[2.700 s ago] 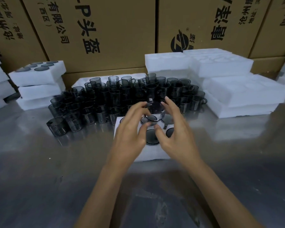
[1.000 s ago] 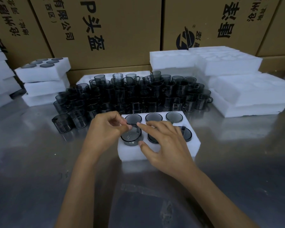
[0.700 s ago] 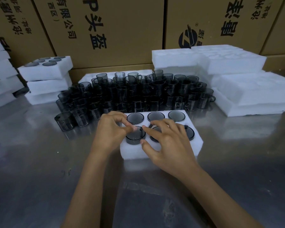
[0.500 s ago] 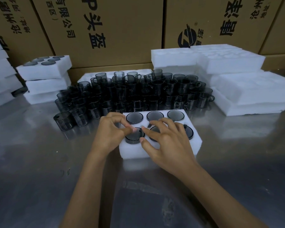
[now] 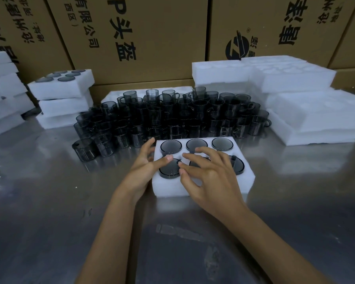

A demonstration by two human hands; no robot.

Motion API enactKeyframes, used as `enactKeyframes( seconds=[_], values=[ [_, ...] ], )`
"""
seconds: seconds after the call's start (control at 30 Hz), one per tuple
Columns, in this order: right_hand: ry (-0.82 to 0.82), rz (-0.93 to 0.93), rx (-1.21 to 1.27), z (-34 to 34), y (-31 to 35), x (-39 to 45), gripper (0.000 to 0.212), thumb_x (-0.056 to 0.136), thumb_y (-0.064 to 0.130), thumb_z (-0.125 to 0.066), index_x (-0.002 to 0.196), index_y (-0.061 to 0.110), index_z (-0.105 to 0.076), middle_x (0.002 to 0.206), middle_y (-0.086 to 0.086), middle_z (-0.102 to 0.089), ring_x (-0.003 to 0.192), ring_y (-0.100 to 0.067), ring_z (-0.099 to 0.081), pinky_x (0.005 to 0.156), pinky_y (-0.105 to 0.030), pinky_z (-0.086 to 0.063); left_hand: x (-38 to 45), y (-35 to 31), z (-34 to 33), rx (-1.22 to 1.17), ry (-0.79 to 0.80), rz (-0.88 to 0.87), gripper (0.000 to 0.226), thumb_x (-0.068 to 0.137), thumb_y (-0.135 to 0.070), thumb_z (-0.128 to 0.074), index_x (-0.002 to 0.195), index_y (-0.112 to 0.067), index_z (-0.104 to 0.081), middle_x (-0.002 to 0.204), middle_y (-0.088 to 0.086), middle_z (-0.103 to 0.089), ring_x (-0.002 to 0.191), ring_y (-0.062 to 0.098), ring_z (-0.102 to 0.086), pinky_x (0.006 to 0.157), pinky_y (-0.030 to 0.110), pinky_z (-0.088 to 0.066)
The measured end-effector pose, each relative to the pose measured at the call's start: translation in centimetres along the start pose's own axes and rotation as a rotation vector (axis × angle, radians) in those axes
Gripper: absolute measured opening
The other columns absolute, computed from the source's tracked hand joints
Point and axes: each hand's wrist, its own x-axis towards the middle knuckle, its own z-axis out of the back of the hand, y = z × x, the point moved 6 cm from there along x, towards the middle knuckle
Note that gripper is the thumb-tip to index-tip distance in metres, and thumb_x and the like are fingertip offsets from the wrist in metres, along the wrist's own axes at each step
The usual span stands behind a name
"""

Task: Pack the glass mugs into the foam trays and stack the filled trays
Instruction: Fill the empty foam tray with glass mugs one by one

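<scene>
Now, foam tray under both hands.

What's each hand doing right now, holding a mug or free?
Left hand: open, thumb on the front-left mug in the foam tray, no grip.
Right hand: open, fingers spread over the tray's front row, holding nothing.

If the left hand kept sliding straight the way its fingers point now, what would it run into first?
The left hand lies at the left end of the foam tray, fingers aimed away from the person. Carried straight on, it would likely meet the front row of loose glass mugs just past the tray; depth is hard to judge.
</scene>
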Motion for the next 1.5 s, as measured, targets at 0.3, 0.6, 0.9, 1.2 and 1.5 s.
enactKeyframes(
  seconds=[0.3,0.6,0.9,1.2,1.5],
  values=[
    [0.04,-0.049,0.005,-0.1,-0.3,-0.1,0.033,0.093,0.037,-0.05,0.104,0.026,-0.08,0.114,0.007,-0.072,0.118,-0.02,-0.055,0.099,-0.036,-0.04,0.1,0.0,0.0,0.037,-0.014,0.004,0.08,0.082,-0.02,-0.079,0.149,-0.033,-0.036,0.126,-0.013,-0.057,0.12,0.013,-0.058,0.103,0.039,-0.049],
    [-0.205,-0.264,0.011,3.3,-2.9,0.9,0.035,0.088,0.025,-0.061,0.122,0.022,-0.07,0.121,0.009,-0.069,0.113,-0.021,-0.057,0.095,-0.037,-0.038,-0.1,0.3,0.7,0.044,-0.034,0.08,0.064,0.072,-0.03,-0.087,0.129,-0.031,-0.059,0.119,-0.003,-0.068,0.104,0.019,-0.071,0.096,0.047,-0.054],
    [0.205,-0.896,0.361,1.6,-11.9,-0.8,0.037,0.096,0.04,-0.051,0.07,0.015,-0.059,0.063,0.005,-0.058,0.069,-0.017,-0.056,0.057,-0.027,-0.037,-0.9,-0.1,0.7,0.236,-0.095,0.114,0.023,0.079,-0.049,-0.076,0.089,-0.028,-0.079,0.089,-0.004,-0.078,0.087,0.018,-0.074,0.092,0.041,-0.057],
    [0.081,-1.027,0.617,1.4,-13.0,-0.9,0.025,0.089,0.038,-0.062,0.087,0.013,-0.064,0.081,0.004,-0.062,0.072,-0.009,-0.055,0.062,-0.026,-0.037,-1.4,-1.2,-0.4,0.08,-0.012,0.066,0.038,0.072,-0.057,-0.078,0.105,-0.047,-0.063,0.101,-0.009,-0.075,0.09,0.015,-0.074,0.086,0.044,-0.059],
    [-0.04,-1.107,0.762,1.9,-13.4,-1.2,0.029,0.08,0.036,-0.069,0.089,0.008,-0.065,0.083,0.0,-0.064,0.077,-0.018,-0.058,0.073,-0.033,-0.044,-1.7,-1.4,-2.1,-0.067,0.228,0.081,0.06,0.079,-0.032,-0.08,0.124,-0.061,-0.052,0.117,-0.015,-0.071,0.102,0.019,-0.072,0.07,0.045,-0.059]
  ],
)
